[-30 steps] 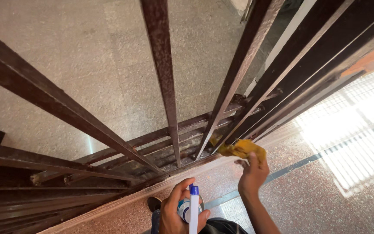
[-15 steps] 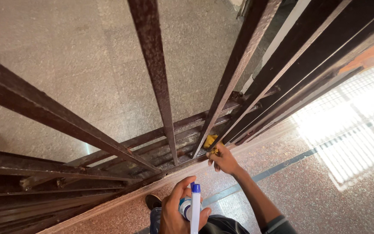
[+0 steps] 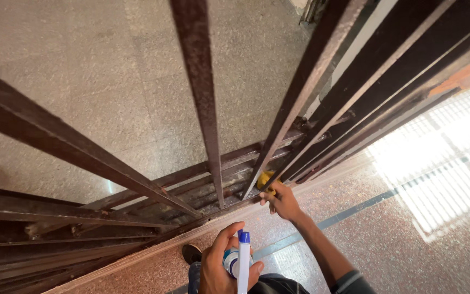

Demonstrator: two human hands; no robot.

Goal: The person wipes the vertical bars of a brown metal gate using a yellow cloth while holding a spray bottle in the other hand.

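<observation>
Two hands engaged: right hand [image 3: 282, 200] grips yellow cloth [image 3: 266, 179] against gate bar [image 3: 278, 136] at 12 o'clock; left hand [image 3: 221, 264] clasps spray bottle [image 3: 241, 261] at 6 o'clock.

Speckled terrazzo floor [image 3: 420, 250] with a dark inlaid strip [image 3: 354, 209] and a bright sunlit patch [image 3: 436, 163]. Pale granite floor [image 3: 82, 81] beyond. One dark shoe [image 3: 191, 253] at bottom centre.

Head view. Both hands bare. Right hand [image 3: 283, 200] at 5 o'clock of centre; forearm bare, dark sleeve with a pale stripe bunched near the elbow. Left hand [image 3: 221, 264] at 6 o'clock. Dark shoe [image 3: 192, 253] beside it.
</observation>
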